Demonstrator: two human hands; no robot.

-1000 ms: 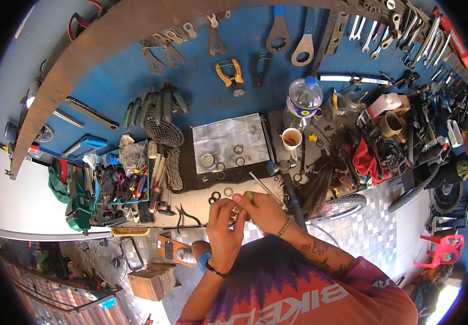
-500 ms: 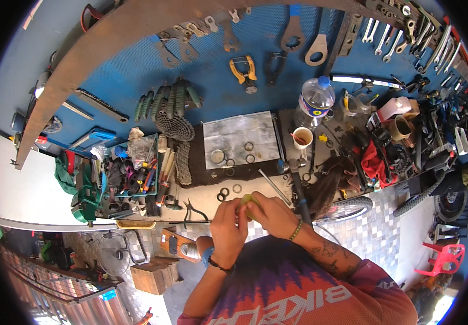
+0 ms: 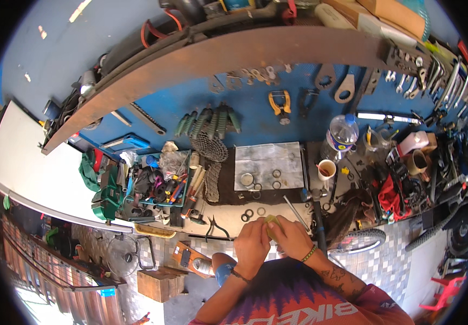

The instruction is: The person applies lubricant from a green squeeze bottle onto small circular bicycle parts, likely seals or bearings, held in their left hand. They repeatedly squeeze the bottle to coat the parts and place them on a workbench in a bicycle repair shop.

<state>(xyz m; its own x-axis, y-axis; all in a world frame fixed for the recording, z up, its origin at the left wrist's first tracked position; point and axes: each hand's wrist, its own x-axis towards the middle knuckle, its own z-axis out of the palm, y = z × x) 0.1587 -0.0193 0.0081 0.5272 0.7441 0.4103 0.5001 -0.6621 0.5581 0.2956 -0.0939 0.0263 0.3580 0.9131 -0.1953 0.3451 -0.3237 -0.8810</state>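
Note:
My right hand (image 3: 294,239) is closed, its thumb pressing on a small yellow-green piece (image 3: 272,226) that looks like a folded cloth or pad. Right against it, my left hand (image 3: 252,245) is closed with its fingers curled; whatever lies inside these fingers is hidden. Both hands meet in front of the bench's near edge. Just beyond them on the bench lie two black rings (image 3: 246,215) and a grey metal ring (image 3: 261,212). Farther back, several more rings (image 3: 247,179) rest on a stained white sheet (image 3: 245,157).
Pliers (image 3: 212,228) lie at the bench edge, left of my hands. To the right are a hammer (image 3: 316,208), a paper cup (image 3: 326,169) and a large plastic bottle (image 3: 342,138). A tool tray (image 3: 158,199) stands at left; chains (image 3: 212,181) hang beside it.
The view has turned up and to the left, so the bench and my hands sit farther right and lower. My hands stay together at the yellow-green piece.

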